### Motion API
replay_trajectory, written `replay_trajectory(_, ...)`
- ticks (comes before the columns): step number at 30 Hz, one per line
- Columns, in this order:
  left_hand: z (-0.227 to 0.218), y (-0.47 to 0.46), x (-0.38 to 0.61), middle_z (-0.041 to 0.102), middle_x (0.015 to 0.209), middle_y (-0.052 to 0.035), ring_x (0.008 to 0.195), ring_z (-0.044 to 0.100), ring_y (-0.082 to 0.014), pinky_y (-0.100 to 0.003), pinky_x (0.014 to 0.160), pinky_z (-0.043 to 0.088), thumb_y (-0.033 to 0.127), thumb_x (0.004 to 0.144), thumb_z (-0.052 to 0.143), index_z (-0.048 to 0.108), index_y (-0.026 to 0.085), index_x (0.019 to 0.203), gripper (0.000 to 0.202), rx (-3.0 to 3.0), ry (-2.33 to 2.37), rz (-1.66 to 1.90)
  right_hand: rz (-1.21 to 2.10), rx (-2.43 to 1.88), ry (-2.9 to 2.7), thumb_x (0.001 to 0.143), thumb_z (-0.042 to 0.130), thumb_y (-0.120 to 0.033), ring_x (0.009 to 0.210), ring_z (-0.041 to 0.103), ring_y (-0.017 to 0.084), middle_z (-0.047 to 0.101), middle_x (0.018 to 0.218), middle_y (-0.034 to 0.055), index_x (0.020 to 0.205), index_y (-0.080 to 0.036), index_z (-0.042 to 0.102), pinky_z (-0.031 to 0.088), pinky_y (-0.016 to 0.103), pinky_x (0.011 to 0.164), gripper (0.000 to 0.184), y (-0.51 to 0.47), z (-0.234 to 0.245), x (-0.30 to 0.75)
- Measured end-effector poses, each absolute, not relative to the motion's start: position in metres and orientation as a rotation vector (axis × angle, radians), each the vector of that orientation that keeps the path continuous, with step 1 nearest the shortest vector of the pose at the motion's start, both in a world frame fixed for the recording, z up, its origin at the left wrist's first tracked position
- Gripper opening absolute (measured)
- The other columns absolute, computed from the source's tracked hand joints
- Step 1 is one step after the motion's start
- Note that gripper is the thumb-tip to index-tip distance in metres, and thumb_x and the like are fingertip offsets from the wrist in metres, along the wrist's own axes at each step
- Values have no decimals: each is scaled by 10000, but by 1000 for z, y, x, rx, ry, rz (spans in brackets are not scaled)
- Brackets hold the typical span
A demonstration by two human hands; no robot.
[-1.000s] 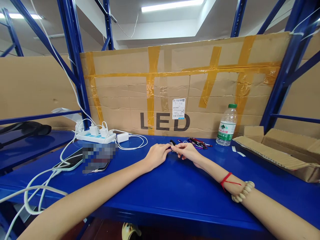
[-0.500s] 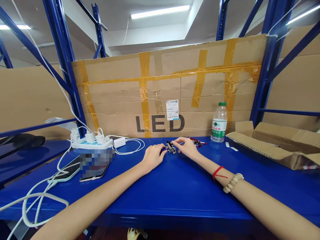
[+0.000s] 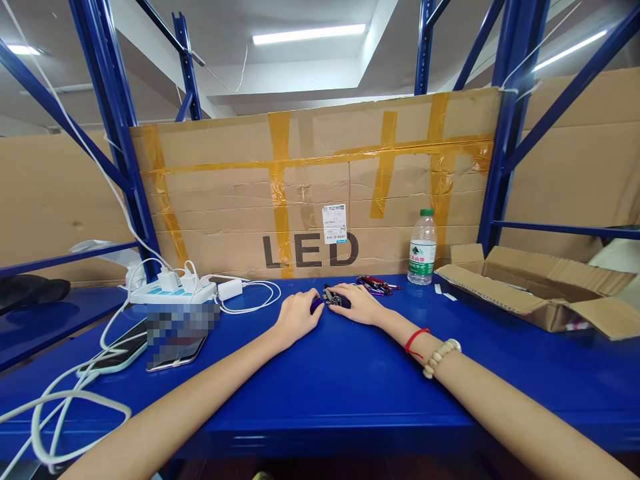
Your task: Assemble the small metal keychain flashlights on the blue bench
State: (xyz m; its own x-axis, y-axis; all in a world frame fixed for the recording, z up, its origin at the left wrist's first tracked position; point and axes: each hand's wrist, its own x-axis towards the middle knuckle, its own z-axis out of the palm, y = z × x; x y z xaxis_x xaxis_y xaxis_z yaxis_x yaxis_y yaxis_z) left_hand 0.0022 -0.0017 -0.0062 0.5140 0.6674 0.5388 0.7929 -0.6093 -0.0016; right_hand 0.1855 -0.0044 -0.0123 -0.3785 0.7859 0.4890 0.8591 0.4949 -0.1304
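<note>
My left hand (image 3: pixel 297 319) is closed, with a slim, shiny purple piece (image 3: pixel 316 305) pinched at its fingertips; its exact kind is too small to make out. Close to its right, my right hand (image 3: pixel 363 303) lies arched over a small cluster of dark and silvery metal parts (image 3: pixel 330 297). Its fingers and thumb are apart around the parts, touching them, and hide some of them. Behind that hand is a loose heap of thin red and purple shiny pieces (image 3: pixel 379 285) on the blue shelf surface (image 3: pixel 320 393).
A water bottle (image 3: pixel 423 248) stands at the back right, beside paper scraps (image 3: pixel 444 293) and an open cardboard box (image 3: pixel 520 300). On the left lie a white power strip (image 3: pixel 173 291), tangled white cables (image 3: pixel 83 393) and two phones (image 3: pixel 183 353). A taped cardboard sheet (image 3: pixel 225 200) closes the back.
My right hand has moved from pinching at the edge of the metal parts to lying over them. The left hand still holds the purple piece. The whole view has shifted slightly.
</note>
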Motion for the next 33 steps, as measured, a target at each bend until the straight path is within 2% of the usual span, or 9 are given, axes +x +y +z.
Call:
replay_trajectory(3,-6,-2,2,617,751,-27,715,578,-192,-280,617,411,327,821,394,500,199,882,178,-2501,-1237,-730,-132,-1358,-2348,802,368,-492,1201,330,250,395,1301,90,1243,-251,399,258,453,933,503,-7,-14,183)
replay_trajectory(5,-6,-1,2,618,759,-29,719,579,-194,-280,617,412,326,818,392,499,199,887,179,-2502,-1237,-718,-118,-1307,-2399,821,347,-467,1206,327,234,389,1307,76,1238,-258,406,252,437,943,470,-9,-13,180)
replay_trajectory(11,-8,0,2,615,758,-30,717,581,-198,-280,618,413,344,816,396,501,203,896,194,-2495,-1244,-703,-222,-1212,-2429,855,367,-281,1068,488,186,577,1122,46,1072,-233,569,334,345,870,300,-4,-11,176)
replay_trajectory(16,-8,0,1,614,756,-27,717,578,-195,-280,618,414,352,836,379,497,202,910,205,-2528,-1229,-730,-331,-1292,-2370,806,479,-230,885,569,181,665,909,31,889,-217,654,374,298,779,194,1,-9,183)
replay_trajectory(20,-7,2,0,614,827,-24,770,564,-186,-282,660,414,345,850,371,501,212,954,213,-2592,-1174,-736,-312,-1343,-2254,771,531,-250,822,572,174,676,848,11,810,-226,669,398,274,723,145,3,-10,187)
replay_trajectory(24,-8,6,0,590,873,-21,840,528,-176,-286,739,395,318,840,411,549,217,921,190,-2679,-1098,-663,-227,-1364,-2157,754,545,-287,800,568,155,667,836,-6,796,-244,663,413,249,697,133,4,-12,188)
replay_trajectory(28,-10,11,0,554,918,-22,876,492,-171,-302,787,366,302,859,378,573,231,952,228,-2770,-1050,-591,-242,-1474,-2052,737,531,-401,822,564,165,633,898,30,882,-228,646,421,247,660,253,1,-12,188)
replay_trajectory(30,-11,13,-1,541,933,-24,887,480,-173,-315,804,350,293,869,356,570,243,990,250,-2791,-1051,-569,-267,-1585,-2036,717,536,-439,825,564,186,631,887,50,842,-218,660,415,257,645,283,-1,-10,187)
replay_trajectory(33,-11,13,0,532,944,-24,901,469,-172,-321,817,333,260,877,337,565,265,1020,269,-2802,-1066,-553,-230,-1685,-2010,706,553,-408,809,567,189,646,844,36,767,-230,663,403,250,604,218,-3,-8,185)
